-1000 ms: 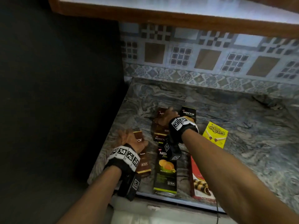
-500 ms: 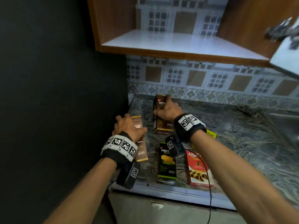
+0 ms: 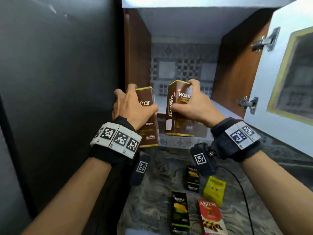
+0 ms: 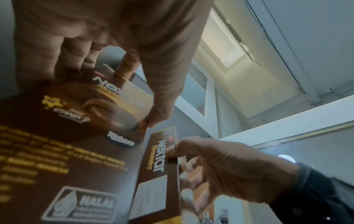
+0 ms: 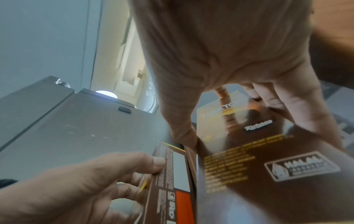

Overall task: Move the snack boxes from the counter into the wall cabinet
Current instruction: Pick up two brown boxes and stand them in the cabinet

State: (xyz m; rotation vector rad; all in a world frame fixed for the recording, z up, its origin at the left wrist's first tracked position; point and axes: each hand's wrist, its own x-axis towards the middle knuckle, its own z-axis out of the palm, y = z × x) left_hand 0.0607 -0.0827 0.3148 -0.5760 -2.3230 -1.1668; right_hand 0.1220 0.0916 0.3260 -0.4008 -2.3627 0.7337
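Two brown Nextar boxes are held upright, side by side, in front of the open wall cabinet (image 3: 237, 73). My left hand (image 3: 132, 106) grips the left box (image 3: 149, 131) around its upper half. My right hand (image 3: 194, 102) grips the right box (image 3: 177, 119) near its top. Both boxes hang in the air at the height of the white cabinet shelf (image 3: 221, 109). The left wrist view shows the left box (image 4: 67, 144) close up beside the right box (image 4: 159, 174). In the right wrist view the right box (image 5: 258, 166) fills the lower right.
On the marble counter (image 3: 152, 192) below lie two black-and-green Nextar boxes (image 3: 180, 211) (image 3: 192, 178), a yellow box (image 3: 214, 189) and a red Astor box (image 3: 211, 217). The cabinet door (image 3: 288, 82) stands open at the right. A dark tall surface (image 3: 59, 82) closes the left side.
Both hands have lifted their brown boxes off the counter up to the cabinet opening. The head view has tilted upward, so the cabinet interior shows.
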